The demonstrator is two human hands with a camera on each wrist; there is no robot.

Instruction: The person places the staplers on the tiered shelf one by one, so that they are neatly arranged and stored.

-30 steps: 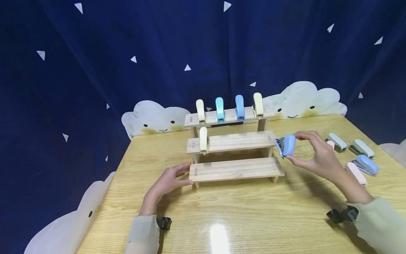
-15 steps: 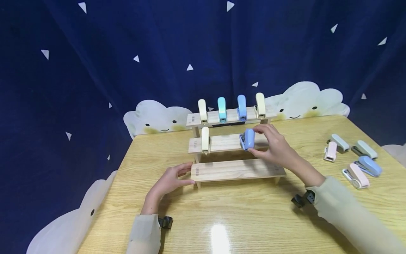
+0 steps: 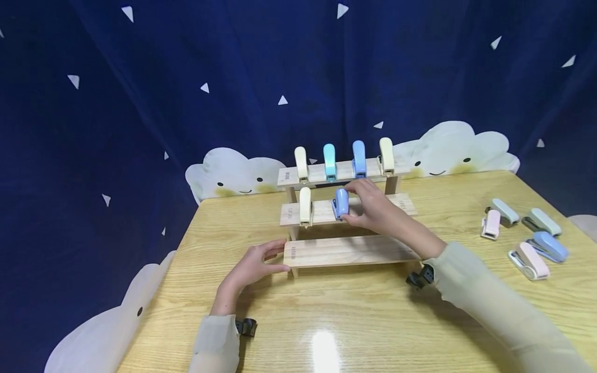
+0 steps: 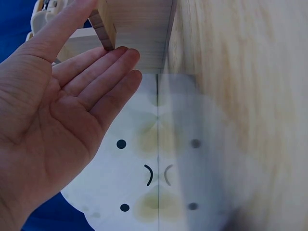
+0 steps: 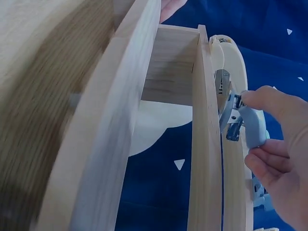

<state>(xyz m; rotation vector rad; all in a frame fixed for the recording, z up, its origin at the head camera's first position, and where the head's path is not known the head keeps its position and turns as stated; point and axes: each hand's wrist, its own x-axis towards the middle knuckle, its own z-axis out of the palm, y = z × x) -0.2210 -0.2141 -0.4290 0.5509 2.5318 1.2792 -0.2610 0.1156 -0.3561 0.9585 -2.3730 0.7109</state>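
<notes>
My right hand [image 3: 373,207] pinches a small blue stapler [image 3: 342,202] between thumb and fingers, over the middle step of the wooden shelf rack [image 3: 345,251]. A cream stapler [image 3: 305,206] stands on that step just left of it. In the right wrist view the held stapler [image 5: 252,126] is near the step's edge, its jaw side facing the wood; I cannot tell whether it touches. My left hand [image 3: 255,264] lies at the left end of the lowest step, thumb at the front corner. Its fingers look nearly straight in the left wrist view, fingertips against the plank [image 4: 107,29].
Along the top step stand a cream stapler [image 3: 301,165], a turquoise one [image 3: 329,161], a blue one [image 3: 359,158] and another cream one [image 3: 386,155]. Pink staplers [image 3: 491,224], a blue stapler [image 3: 549,245] and pale green staplers [image 3: 543,221] lie on the table's right. A dark curtain [image 3: 242,62] hangs behind.
My right hand has carried the blue stapler leftward from beside the rack to above the middle step, close to the cream stapler. My left hand has stayed at the lowest step's end.
</notes>
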